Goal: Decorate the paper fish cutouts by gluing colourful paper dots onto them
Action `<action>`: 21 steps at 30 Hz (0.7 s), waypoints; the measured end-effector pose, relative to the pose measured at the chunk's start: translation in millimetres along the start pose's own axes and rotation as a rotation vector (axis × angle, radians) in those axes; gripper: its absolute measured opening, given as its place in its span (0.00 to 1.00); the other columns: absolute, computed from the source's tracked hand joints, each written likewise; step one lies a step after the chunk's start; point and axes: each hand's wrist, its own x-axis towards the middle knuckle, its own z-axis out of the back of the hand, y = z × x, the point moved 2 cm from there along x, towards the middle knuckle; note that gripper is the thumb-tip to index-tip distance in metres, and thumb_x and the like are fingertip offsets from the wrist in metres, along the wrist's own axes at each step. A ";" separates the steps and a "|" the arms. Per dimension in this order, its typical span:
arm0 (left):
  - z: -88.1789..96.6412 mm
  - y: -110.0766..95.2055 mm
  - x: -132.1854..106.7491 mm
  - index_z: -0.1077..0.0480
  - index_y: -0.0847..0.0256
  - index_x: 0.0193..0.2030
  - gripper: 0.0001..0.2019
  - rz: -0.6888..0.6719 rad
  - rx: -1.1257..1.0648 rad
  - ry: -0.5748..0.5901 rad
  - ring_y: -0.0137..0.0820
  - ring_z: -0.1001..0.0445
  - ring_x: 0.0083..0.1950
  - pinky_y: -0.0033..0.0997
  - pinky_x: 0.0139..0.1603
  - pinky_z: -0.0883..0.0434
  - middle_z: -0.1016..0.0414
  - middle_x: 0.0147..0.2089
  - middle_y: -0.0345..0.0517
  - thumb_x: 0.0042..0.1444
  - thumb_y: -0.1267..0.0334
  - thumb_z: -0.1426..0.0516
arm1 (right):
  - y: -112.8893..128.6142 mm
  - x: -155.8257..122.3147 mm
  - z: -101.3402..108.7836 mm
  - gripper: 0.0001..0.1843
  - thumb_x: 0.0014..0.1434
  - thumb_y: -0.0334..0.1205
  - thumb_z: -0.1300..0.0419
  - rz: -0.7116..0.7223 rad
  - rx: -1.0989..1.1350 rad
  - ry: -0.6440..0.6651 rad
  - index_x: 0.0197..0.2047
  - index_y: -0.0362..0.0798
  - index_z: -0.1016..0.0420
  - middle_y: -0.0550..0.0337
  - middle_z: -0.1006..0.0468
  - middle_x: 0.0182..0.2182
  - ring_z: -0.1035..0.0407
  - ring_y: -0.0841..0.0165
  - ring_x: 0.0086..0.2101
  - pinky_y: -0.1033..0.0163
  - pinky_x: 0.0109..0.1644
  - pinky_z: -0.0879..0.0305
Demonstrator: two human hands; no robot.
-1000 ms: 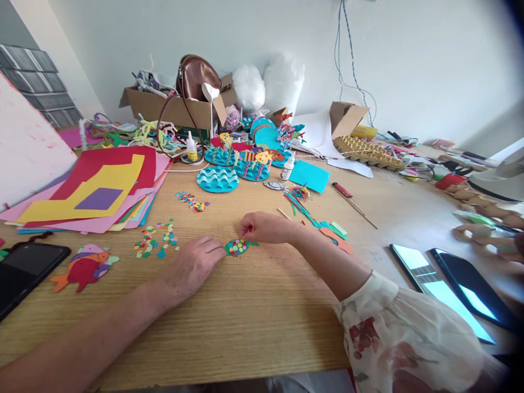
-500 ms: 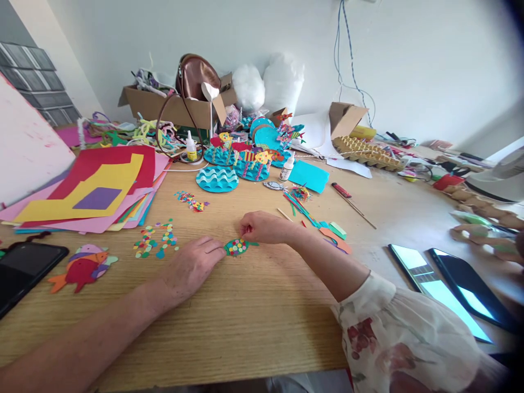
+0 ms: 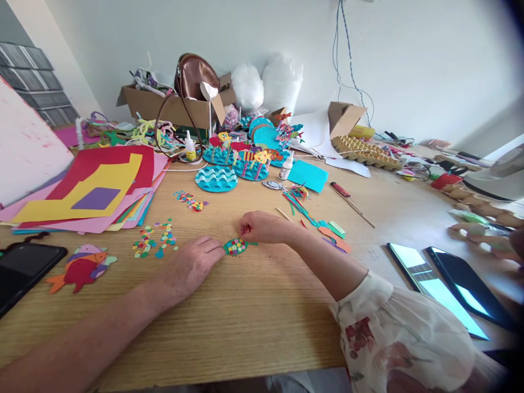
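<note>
A small green paper fish (image 3: 236,247) covered with coloured dots lies flat on the table in front of me. My left hand (image 3: 200,260) rests on the tabletop, its fingers close together and its fingertips holding the fish's left end. Over the right end, my right hand (image 3: 256,226) is closed in a pinch, touching the fish by its tail. Whatever is between those fingertips is too small or hidden to make out. Loose paper dots (image 3: 154,240) are scattered left of the fish. Farther left lies a pile of plain paper fish (image 3: 82,268).
Coloured paper sheets (image 3: 85,185) are stacked at the left. Behind the hands stand blue wave decorations (image 3: 216,179), a glue bottle (image 3: 286,166) and another glue bottle (image 3: 190,146). Paper strips (image 3: 303,206), a screwdriver-like tool (image 3: 340,190) and phones (image 3: 434,289) lie to the right.
Both hands keep nearly the same position at the fish. The whole view has shifted very slightly; nothing has visibly been picked up or put down.
</note>
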 end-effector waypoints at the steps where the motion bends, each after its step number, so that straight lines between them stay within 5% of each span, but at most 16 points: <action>1: -0.5 0.5 -0.1 0.32 0.65 0.41 0.13 0.001 -0.002 0.000 0.33 0.33 0.43 0.33 0.43 0.31 0.29 0.41 0.47 0.59 0.75 0.57 | -2.5 -0.1 -0.6 0.08 0.47 0.33 0.46 0.013 0.026 -0.018 0.28 0.45 0.27 0.63 0.27 0.24 0.38 0.74 0.26 0.71 0.26 0.49; 8: 0.2 -0.3 -0.3 0.31 0.64 0.39 0.14 0.002 0.005 0.021 0.34 0.32 0.42 0.33 0.41 0.31 0.29 0.40 0.48 0.59 0.75 0.57 | -19.2 -2.4 -8.1 0.07 0.47 0.34 0.46 0.071 0.192 -0.095 0.28 0.46 0.27 0.65 0.28 0.24 0.38 0.75 0.26 0.71 0.27 0.46; 21: -1.2 1.1 -0.5 0.32 0.64 0.39 0.15 -0.004 0.013 0.034 0.34 0.33 0.42 0.34 0.42 0.31 0.29 0.40 0.48 0.59 0.75 0.58 | -1.7 -4.0 -4.1 0.08 0.49 0.32 0.45 0.029 0.129 -0.060 0.30 0.45 0.24 0.62 0.25 0.28 0.36 0.74 0.28 0.71 0.29 0.46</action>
